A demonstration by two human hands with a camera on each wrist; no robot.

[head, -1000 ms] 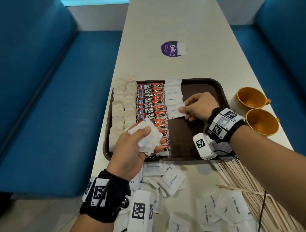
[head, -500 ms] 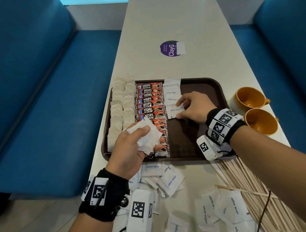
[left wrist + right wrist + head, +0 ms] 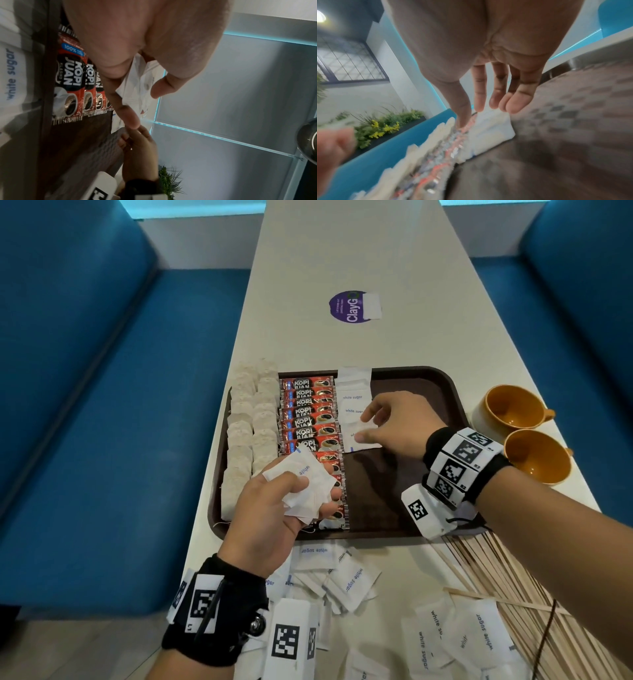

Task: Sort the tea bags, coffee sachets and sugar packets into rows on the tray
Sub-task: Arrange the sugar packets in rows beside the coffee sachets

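Note:
A brown tray (image 3: 376,491) holds tea bags (image 3: 246,433) at the left, red coffee sachets (image 3: 308,419) in the middle and a row of white sugar packets (image 3: 354,395) beside them. My right hand (image 3: 364,424) hovers over that row's near end. Its fingers are spread and its thumb rests on the nearest sugar packet (image 3: 370,446). The right wrist view shows the straight fingers (image 3: 488,100) above the sugar row (image 3: 491,129). My left hand (image 3: 315,491) grips a bundle of sugar packets (image 3: 301,470) over the coffee sachets, which are also seen close up (image 3: 70,81).
Loose sugar packets (image 3: 352,580) lie on the table in front of the tray. A pile of wooden stirrers (image 3: 507,587) lies at the near right. Two orange cups (image 3: 510,407) stand right of the tray. Blue benches (image 3: 102,405) flank the table.
My right hand set a sugar packet at the near end of the sugar row and its fingers lifted off it, the thumb staying on. The left hand barely moved.

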